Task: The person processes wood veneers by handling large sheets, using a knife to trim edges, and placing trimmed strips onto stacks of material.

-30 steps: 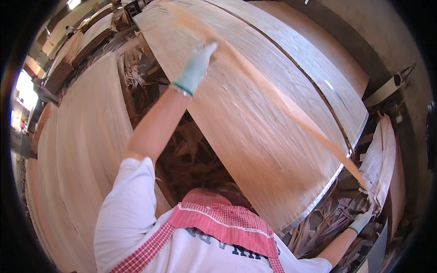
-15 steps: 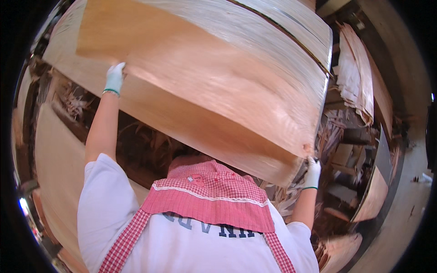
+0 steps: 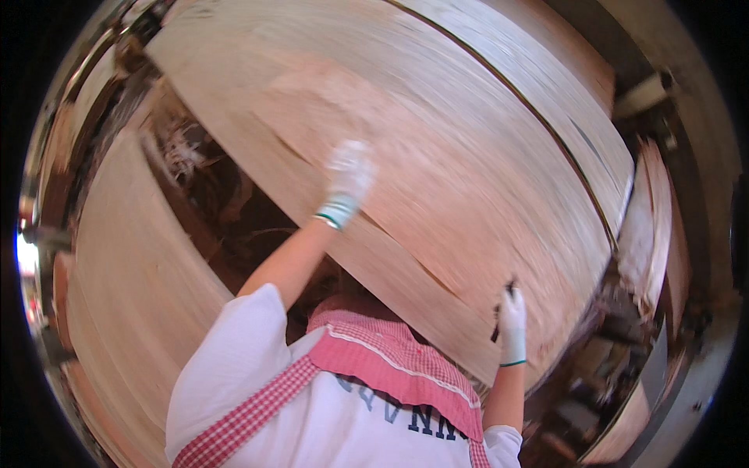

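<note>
A thin pinkish wood veneer sheet (image 3: 437, 195) lies over a large stack of paler veneer (image 3: 226, 101). Its near edge lifts slightly, leaving dark gaps. My left hand (image 3: 349, 173), in a white glove with a green-edged cuff, is over the sheet near that edge. It is blurred, but its fingers look stretched out, with nothing visible in them. My right hand (image 3: 512, 320), gloved alike, is closed over the sheet's near right part. Around it sticks out a small dark tool (image 3: 496, 324), whose exact kind I cannot make out.
A dark strap-like line (image 3: 538, 117) crosses the far side of the stack. Another pale veneer stack (image 3: 140, 257) stands at left, beyond a dark gap with torn scraps (image 3: 187, 152). Hanging veneer strips (image 3: 647, 226) and wood offcuts (image 3: 597, 366) are at right.
The veneer sheet has come down flatter onto the stack. My left hand has left its edge and moved right and nearer. My right hand has shifted slightly left and nearer; the view has turned.
</note>
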Action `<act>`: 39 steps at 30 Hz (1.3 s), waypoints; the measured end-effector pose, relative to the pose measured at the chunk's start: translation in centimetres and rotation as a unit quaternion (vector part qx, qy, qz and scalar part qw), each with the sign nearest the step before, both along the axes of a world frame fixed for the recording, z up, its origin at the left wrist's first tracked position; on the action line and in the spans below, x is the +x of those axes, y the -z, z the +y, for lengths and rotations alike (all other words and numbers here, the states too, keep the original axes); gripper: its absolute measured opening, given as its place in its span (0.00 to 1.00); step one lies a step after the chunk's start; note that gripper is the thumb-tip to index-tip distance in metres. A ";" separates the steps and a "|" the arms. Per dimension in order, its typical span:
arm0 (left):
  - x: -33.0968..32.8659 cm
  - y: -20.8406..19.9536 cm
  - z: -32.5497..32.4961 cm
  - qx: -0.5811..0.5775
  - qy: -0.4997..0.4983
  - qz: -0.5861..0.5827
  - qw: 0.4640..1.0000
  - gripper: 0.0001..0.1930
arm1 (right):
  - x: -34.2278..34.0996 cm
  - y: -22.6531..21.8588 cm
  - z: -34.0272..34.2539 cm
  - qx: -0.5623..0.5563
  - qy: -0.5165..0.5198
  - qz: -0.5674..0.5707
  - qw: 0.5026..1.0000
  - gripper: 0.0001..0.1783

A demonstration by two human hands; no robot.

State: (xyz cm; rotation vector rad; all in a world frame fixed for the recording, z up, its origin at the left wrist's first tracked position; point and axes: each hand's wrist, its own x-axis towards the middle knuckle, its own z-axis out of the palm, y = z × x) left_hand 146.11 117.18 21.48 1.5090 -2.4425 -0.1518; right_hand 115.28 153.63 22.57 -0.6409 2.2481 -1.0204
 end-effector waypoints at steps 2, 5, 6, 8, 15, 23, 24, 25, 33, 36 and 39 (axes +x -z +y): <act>-0.1 1.5 -0.3 -0.086 0.059 -0.052 0.993 0.24 | 2.5 2.4 -4.2 0.041 -0.156 0.044 0.986 0.10; 4.9 5.0 -7.8 -0.011 -0.121 -0.151 0.981 0.32 | 3.6 3.6 -5.7 0.072 -0.220 0.241 0.943 0.12; 7.8 5.3 -11.3 -0.056 -0.158 -0.130 0.977 0.31 | 3.3 2.9 -5.9 0.113 -0.210 0.286 0.928 0.12; 12.9 5.6 -17.4 -0.131 -0.191 -0.098 0.968 0.27 | 4.3 0.7 -8.8 0.190 -0.212 0.336 0.898 0.14; 20.9 9.4 -26.0 -0.121 -0.124 0.081 0.981 0.16 | 26.3 -4.5 -39.8 0.268 -0.450 0.279 0.805 0.17; 19.1 6.7 -26.4 -0.082 -0.108 0.172 0.976 0.26 | 40.9 0.6 -63.0 0.112 -0.443 0.214 0.864 0.14; 19.1 7.2 -26.0 -0.080 -0.104 0.177 0.975 0.26 | 40.9 0.4 -62.9 0.130 -0.455 0.218 0.854 0.14; 19.8 8.0 -26.2 -0.103 -0.086 0.134 0.982 0.24 | 40.6 0.0 -62.1 0.152 -0.466 0.221 0.843 0.13; 17.4 7.0 -23.4 -0.231 -0.160 0.021 0.959 0.18 | 23.0 -0.3 -30.3 0.328 -0.469 0.246 0.782 0.12; 3.6 4.3 -11.5 -0.168 -0.023 -0.006 0.985 0.21 | 20.6 0.8 -27.6 0.263 -0.458 0.279 0.802 0.11; -1.2 5.3 -3.7 -0.085 0.121 -0.009 0.989 0.25 | 15.2 -1.2 -20.6 0.309 -0.464 0.243 0.794 0.10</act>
